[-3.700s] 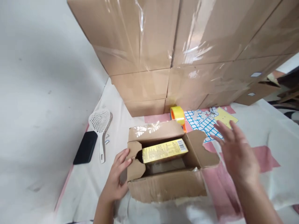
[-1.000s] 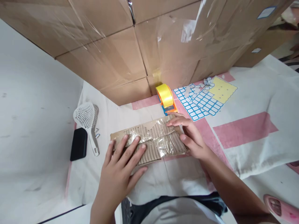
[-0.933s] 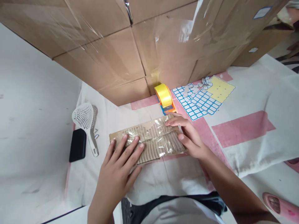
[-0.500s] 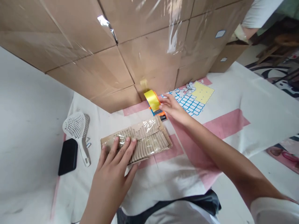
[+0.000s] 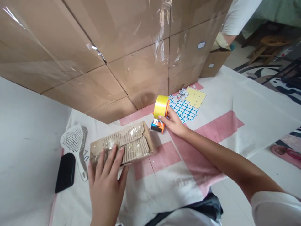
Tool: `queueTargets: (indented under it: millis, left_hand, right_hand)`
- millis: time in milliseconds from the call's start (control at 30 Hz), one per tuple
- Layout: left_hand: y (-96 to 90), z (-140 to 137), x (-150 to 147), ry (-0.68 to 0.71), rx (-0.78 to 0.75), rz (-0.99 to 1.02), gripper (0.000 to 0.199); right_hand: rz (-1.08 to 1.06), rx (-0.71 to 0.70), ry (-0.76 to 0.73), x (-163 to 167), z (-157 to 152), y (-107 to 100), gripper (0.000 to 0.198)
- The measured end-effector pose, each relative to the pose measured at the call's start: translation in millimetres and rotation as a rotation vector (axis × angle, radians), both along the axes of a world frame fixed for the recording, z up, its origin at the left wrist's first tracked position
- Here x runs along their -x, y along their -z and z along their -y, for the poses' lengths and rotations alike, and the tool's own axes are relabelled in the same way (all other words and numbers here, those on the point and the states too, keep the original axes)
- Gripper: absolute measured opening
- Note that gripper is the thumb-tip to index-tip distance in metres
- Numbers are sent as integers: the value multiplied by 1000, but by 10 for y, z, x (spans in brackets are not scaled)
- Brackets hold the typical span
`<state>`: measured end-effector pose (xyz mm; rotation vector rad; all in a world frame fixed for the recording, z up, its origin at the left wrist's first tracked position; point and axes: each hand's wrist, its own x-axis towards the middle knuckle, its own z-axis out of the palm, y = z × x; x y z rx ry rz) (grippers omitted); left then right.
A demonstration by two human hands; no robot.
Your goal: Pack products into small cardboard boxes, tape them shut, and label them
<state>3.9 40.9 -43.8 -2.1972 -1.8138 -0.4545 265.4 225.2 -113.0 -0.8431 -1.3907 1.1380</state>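
My left hand (image 5: 107, 179) lies on a small cardboard box (image 5: 136, 149), its fingers spread over the top and the thumb at the near edge. The box has torn, corrugated cardboard on top under clear shiny tape. My right hand (image 5: 175, 122) is closed around an orange tape dispenser (image 5: 162, 127) that carries a roll of yellowish tape (image 5: 161, 106). The dispenser is to the right of the box, a little apart from it, with its black front end pointing down toward the table. Its grip is partly hidden by my fingers.
Large taped cartons (image 5: 141, 75) form a wall behind. A white slotted skimmer (image 5: 74, 141) and a black phone-like slab (image 5: 66, 172) lie at left. Blue-and-white stickers and a yellow sheet (image 5: 197, 97) lie on the white cloth (image 5: 235, 97). Another person's sleeve (image 5: 240, 15) shows beyond the cartons.
My right hand has closed around the tape dispenser and lifted and tilted it. My left hand stays on the small box. The whole view has shifted.
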Motion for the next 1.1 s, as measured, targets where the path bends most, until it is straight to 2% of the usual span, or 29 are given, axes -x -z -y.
queueTargets:
  millis: [167,267,333,400,467,600,700,800,933,1100]
  left_hand:
    - [32,-77,-42,-6,-90,62,55]
    - [69,-51,-242,115,-274,202,53]
    - [121,-9,-471,236,-298,358,48]
    - [195,19,-749,326,-204,484,43]
    - [279,10,-1020,330,-95,590,43]
    - [393,-93,-1351,153,83,745,54]
    - [376,-165,-1399,69,166,726,51]
    - [292,-217,-1399,59,280,771,34]
    - [182,-296,-1457,38,381,1014,19]
    - [165,-341,-1565,18,369,1330,26]
  right_hand:
    - [-181,130,-25,-205,338,-235,40]
    - [-238,162,-30,-214,477,-296,42]
    - [-270,189,-26,-191,529,-321,42]
    - [-268,232,-19,-166,558,-344,42]
    - [-247,292,-19,-147,578,-363,43]
    - [-241,360,-57,-117,621,-372,45]
    - [-259,354,-63,-96,652,-358,43]
    - [-270,342,-47,-92,669,-339,42]
    - [-236,313,-27,-122,666,-299,49]
    - [-198,266,25,-175,584,-255,58]
